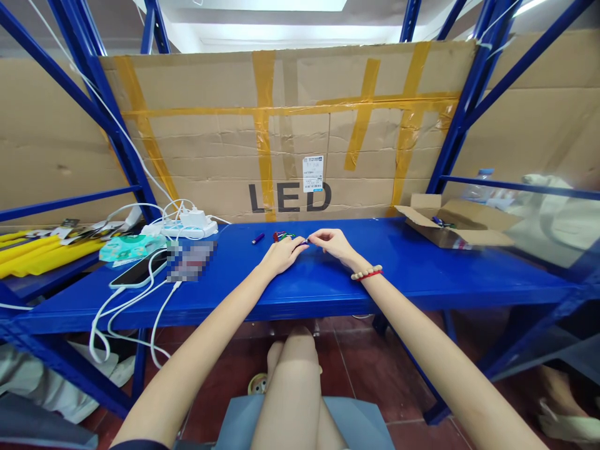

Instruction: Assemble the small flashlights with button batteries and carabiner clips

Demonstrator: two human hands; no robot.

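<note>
My left hand (284,253) rests on the blue table (328,294), its fingers closed on a small dark blue stick-like piece (305,242). From the other side, my right hand (334,245) pinches the same piece at its end; its exact kind is too small to make out. Beyond my left hand lie several small shiny red and green pieces (283,236). A short blue-purple cylinder (257,238) lies apart from them, to the left. My fingers partly hide the held piece.
An open cardboard box (431,232) with small coloured pieces stands at right. At left are a phone (140,270), white cables, a power strip (190,229) and a teal packet (126,247). Taped cardboard (210,156) closes off the back, between blue metal posts (462,125).
</note>
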